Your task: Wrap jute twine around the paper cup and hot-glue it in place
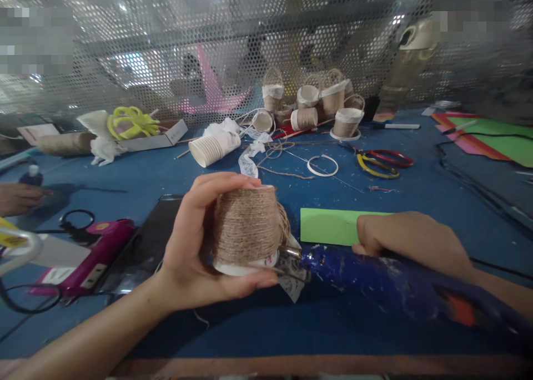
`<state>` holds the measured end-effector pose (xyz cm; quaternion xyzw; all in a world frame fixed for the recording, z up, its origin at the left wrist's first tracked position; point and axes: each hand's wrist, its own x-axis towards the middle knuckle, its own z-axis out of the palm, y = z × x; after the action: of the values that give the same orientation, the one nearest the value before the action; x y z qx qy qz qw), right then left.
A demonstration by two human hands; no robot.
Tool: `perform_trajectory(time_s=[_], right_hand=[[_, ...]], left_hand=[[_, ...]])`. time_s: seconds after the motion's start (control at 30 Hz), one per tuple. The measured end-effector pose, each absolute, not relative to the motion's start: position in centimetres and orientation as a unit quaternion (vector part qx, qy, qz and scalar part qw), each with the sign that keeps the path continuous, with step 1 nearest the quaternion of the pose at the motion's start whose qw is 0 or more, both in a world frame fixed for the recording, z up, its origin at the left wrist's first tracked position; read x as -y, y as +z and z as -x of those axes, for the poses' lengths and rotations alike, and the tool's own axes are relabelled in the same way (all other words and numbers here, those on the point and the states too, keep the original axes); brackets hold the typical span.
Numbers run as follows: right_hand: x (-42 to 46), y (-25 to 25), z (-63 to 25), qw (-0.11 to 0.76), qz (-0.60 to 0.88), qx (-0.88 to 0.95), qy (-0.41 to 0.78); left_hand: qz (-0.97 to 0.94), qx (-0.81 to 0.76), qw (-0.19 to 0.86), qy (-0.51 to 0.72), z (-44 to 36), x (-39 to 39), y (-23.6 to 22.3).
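Note:
My left hand (195, 241) is wrapped round a paper cup (245, 224) covered in rows of jute twine, its white rim pointing down and partly bare. A loose bundle of twine (283, 224) hangs at the cup's right side. The metal nozzle of a blue glue gun (358, 274) points at the cup's lower edge, very near or touching it. Beyond the gun, my right hand (412, 238) is closed with curled fingers beside a green paper strip (327, 226); what it grips is hidden. White lace (293, 288) lies below the nozzle.
Several twine-wrapped baskets (333, 97) stand at the back near stacked paper cups (206, 150). Scissors (378, 163) and a white ring (322, 165) lie mid-table. A magenta power strip (95, 258), a dark phone-like slab (145, 241) and another person's hand (19, 198) are at left.

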<state>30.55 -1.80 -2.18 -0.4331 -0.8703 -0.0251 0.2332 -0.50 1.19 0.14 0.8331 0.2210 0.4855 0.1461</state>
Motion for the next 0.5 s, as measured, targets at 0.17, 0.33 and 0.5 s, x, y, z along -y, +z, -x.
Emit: perform_trajectory(time_s=[0.17,0.33,0.5], right_hand=[[1.76,-2.25,-30.42,0.242,0.384,0.89,-0.034],[1.72,-2.09,-30.35,0.246,0.356,0.901,-0.031],[1.5,-1.72,-30.04,0.253,0.323,0.912,-0.016]], left_hand=[[-0.845,-0.215,0.142,0.468,0.56,-1.11,0.14],[-0.866,-0.205,0.113,0.442,0.6,-1.27,0.15],[-0.865,-0.213,0.12,0.438,0.62,-1.19,0.12]])
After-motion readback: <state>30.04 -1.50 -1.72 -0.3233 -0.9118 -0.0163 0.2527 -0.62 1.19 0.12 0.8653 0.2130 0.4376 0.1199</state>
